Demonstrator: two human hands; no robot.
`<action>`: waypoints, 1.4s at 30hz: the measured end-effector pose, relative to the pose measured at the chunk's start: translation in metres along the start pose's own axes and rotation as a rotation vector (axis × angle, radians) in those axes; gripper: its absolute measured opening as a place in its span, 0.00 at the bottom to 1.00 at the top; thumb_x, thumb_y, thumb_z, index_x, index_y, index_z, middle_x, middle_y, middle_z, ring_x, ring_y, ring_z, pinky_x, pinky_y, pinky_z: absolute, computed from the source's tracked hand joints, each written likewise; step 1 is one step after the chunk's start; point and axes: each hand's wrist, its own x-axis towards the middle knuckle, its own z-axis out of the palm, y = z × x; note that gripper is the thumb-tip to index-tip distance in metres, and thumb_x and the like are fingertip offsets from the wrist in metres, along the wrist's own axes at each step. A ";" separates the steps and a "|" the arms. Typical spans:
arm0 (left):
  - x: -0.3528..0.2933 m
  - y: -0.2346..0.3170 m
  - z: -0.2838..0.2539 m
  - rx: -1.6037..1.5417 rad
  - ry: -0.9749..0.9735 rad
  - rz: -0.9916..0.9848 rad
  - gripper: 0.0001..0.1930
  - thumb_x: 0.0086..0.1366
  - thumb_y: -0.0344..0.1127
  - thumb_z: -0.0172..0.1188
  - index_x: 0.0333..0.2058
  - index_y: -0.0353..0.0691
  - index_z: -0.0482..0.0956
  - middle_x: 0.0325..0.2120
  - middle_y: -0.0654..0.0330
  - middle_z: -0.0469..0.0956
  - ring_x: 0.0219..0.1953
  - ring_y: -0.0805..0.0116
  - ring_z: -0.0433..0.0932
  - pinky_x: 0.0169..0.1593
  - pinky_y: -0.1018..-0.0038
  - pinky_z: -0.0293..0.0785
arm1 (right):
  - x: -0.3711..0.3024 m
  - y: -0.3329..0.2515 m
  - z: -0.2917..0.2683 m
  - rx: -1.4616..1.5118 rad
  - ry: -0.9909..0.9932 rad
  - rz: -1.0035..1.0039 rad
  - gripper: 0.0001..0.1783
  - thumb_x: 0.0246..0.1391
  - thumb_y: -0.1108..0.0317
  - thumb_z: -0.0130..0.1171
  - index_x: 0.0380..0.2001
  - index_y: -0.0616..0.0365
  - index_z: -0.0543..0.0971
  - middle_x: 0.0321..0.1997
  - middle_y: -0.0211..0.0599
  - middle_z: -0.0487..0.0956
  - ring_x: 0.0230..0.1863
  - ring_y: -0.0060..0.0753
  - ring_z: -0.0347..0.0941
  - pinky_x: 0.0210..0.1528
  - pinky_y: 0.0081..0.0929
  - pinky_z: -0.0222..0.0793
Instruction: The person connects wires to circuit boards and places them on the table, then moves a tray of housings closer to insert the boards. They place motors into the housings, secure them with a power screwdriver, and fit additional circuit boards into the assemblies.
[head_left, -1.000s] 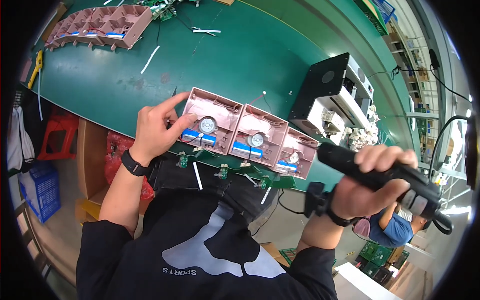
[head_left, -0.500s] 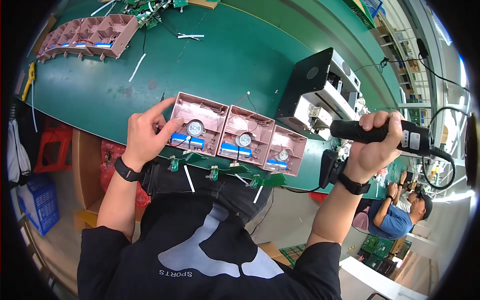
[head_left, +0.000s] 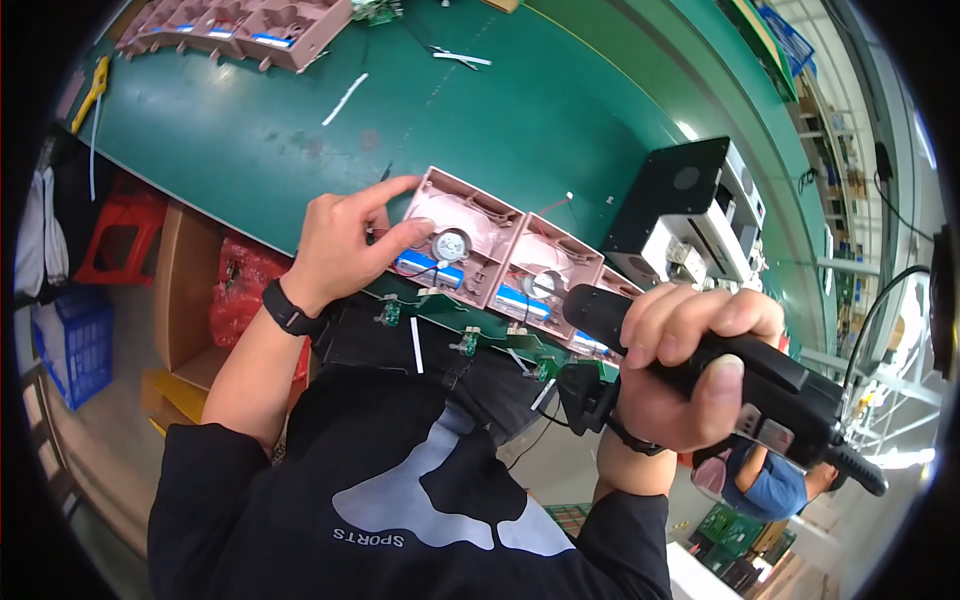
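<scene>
My left hand (head_left: 350,240) grips the left end of a row of joined pink plastic housings (head_left: 470,205), its index finger at the corner and thumb over the side wall. In them sit round silver speakers (head_left: 452,245), blue batteries (head_left: 430,270) and thin wires. Green circuit boards (head_left: 430,308) hang along the near edge. My right hand (head_left: 690,360) is wrapped round a black corded power tool (head_left: 775,395). The tool's blunt front points left over the right-hand housing, partly hiding it; no tip shows.
Another pink housing row (head_left: 290,30) lies at the far left. A black-and-white machine (head_left: 690,205) stands right of the work. White strips (head_left: 345,98) and a yellow cutter (head_left: 92,95) lie on the green table (head_left: 520,100). A co-worker (head_left: 760,480) sits at right.
My right hand has brought the power tool left and nearer, over the right end of the housings. My left hand keeps its grip. The whole view has shifted and turned slightly.
</scene>
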 end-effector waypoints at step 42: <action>0.001 0.000 -0.002 0.020 -0.023 0.037 0.24 0.60 0.48 0.75 0.50 0.39 0.87 0.11 0.59 0.72 0.13 0.66 0.73 0.22 0.68 0.66 | 0.005 0.003 -0.020 0.020 -0.005 -0.115 0.15 0.65 0.58 0.60 0.44 0.55 0.69 0.26 0.31 0.71 0.21 0.28 0.67 0.26 0.31 0.66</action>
